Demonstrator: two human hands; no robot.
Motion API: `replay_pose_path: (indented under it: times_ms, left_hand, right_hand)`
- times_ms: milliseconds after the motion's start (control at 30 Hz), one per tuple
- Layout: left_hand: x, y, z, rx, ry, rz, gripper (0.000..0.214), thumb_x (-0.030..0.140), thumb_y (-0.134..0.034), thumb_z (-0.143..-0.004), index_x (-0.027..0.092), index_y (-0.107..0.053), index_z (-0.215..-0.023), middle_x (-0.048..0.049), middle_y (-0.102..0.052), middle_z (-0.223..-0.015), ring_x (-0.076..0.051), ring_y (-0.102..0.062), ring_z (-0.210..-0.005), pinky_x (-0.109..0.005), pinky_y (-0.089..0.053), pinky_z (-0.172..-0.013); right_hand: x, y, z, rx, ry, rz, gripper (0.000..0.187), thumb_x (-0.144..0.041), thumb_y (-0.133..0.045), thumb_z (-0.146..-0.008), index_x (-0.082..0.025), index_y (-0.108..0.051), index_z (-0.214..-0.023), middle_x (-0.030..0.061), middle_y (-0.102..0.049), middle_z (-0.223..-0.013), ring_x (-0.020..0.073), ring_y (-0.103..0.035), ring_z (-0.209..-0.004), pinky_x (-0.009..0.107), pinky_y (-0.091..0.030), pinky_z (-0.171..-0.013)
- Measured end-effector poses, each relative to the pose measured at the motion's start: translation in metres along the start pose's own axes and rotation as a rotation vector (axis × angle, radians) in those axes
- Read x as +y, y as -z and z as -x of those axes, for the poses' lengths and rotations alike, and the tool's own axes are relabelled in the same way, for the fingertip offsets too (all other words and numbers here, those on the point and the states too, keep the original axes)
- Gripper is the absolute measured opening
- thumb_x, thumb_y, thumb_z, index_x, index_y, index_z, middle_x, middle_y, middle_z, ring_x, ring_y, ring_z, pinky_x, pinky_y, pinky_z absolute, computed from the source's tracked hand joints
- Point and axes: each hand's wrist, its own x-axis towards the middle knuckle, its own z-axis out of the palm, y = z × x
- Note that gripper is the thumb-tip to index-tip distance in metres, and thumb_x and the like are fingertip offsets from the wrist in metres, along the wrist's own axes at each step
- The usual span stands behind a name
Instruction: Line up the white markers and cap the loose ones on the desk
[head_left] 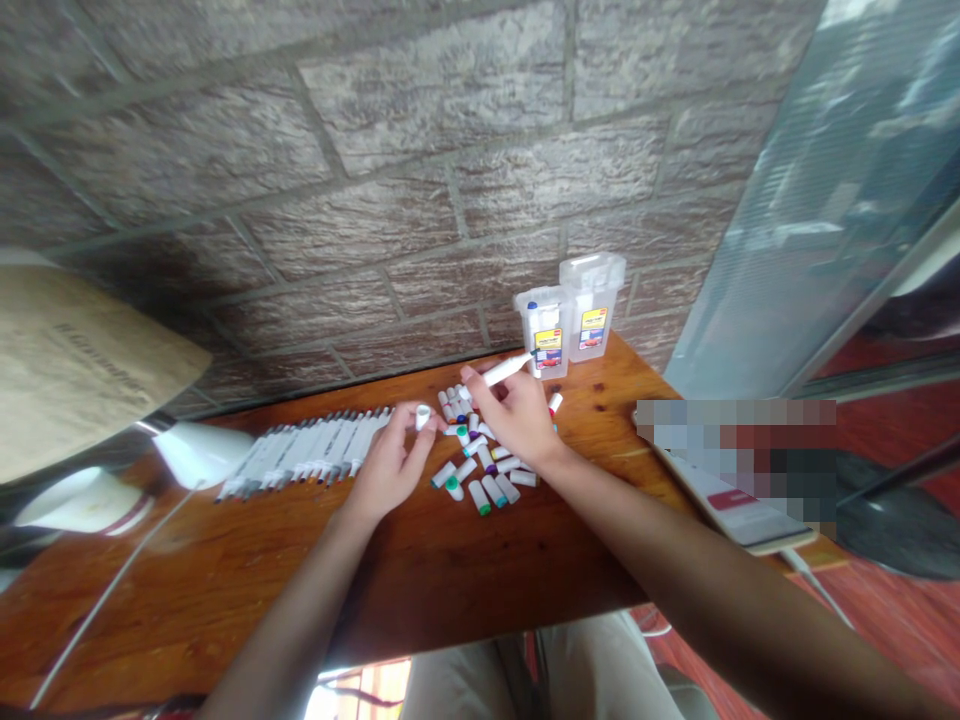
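Note:
My left hand (pixel 390 462) pinches a small white marker cap (pixel 423 416) between thumb and fingers, just right of a row of several uncapped white markers (pixel 307 450) laid side by side. My right hand (pixel 514 415) grips a white marker (pixel 506 369), its body pointing up and right toward the boxes. Below and between both hands lie several loose caps (pixel 484 485) with green, purple and teal ends, scattered on the wooden table (pixel 225 580).
Two clear plastic marker boxes (pixel 574 318) stand against the brick wall at the table's back right. A white lamp (pixel 199 450) with a cord sits at the left, a brown paper bag (pixel 67 360) above it. A flat white booklet (pixel 742 505) lies at the right edge.

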Motion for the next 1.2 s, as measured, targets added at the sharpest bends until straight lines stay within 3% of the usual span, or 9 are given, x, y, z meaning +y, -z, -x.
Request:
replay_pose_path:
  times_ms: [200, 400, 700, 967, 1200]
  left_hand:
    - [0.004, 0.002, -0.002, 0.044, -0.047, -0.099, 0.021, 0.034, -0.049, -0.097, 0.022, -0.062, -0.109, -0.0066, -0.07, -0.114, -0.02, -0.065, -0.103, -0.032, -0.05, -0.092]
    - [0.003, 0.003, -0.001, 0.057, -0.043, -0.107, 0.023, 0.039, -0.057, -0.093, 0.022, -0.067, -0.105, -0.0048, -0.074, -0.104, -0.019, -0.069, -0.091, -0.031, -0.053, -0.086]
    - [0.007, 0.002, 0.0, 0.077, -0.047, -0.072, 0.021, 0.037, -0.061, -0.091, 0.021, -0.068, -0.103, -0.004, -0.076, -0.1, -0.018, -0.07, -0.089, -0.029, -0.054, -0.084]
    - [0.006, 0.003, 0.001, 0.095, -0.062, -0.106, 0.015, 0.033, -0.065, -0.09, 0.021, -0.067, -0.098, -0.0008, -0.074, -0.092, -0.015, -0.067, -0.079, -0.025, -0.051, -0.077]
    - [0.003, 0.004, -0.001, 0.017, -0.163, -0.061, 0.018, 0.027, -0.064, -0.091, 0.02, -0.07, -0.106, -0.0041, -0.074, -0.102, -0.016, -0.068, -0.091, -0.026, -0.051, -0.085]
  right_hand:
    - [-0.002, 0.0, 0.0, -0.008, 0.022, 0.018, 0.042, -0.05, -0.053, -0.092, -0.018, -0.065, -0.068, -0.0002, -0.061, -0.059, 0.0109, -0.055, -0.055, 0.022, -0.04, -0.057]
    - [-0.005, 0.0, 0.001, -0.037, 0.027, 0.011, 0.042, -0.049, -0.052, -0.092, -0.017, -0.063, -0.067, -0.0009, -0.059, -0.057, 0.0106, -0.053, -0.054, 0.022, -0.038, -0.056]
    - [-0.007, 0.0, 0.003, -0.068, 0.027, 0.03, 0.041, -0.047, -0.052, -0.093, -0.017, -0.062, -0.067, -0.0009, -0.058, -0.058, 0.0102, -0.052, -0.054, 0.022, -0.037, -0.056]
    - [-0.005, 0.0, 0.002, -0.012, 0.043, -0.006, 0.034, -0.047, -0.053, -0.092, -0.018, -0.068, -0.083, 0.0, -0.064, -0.066, 0.0115, -0.056, -0.058, 0.023, -0.042, -0.06]
    - [0.004, -0.004, 0.002, -0.047, 0.026, -0.112, 0.029, -0.046, -0.049, -0.095, -0.021, -0.064, -0.098, 0.0002, -0.068, -0.076, 0.014, -0.065, -0.067, 0.024, -0.048, -0.066]
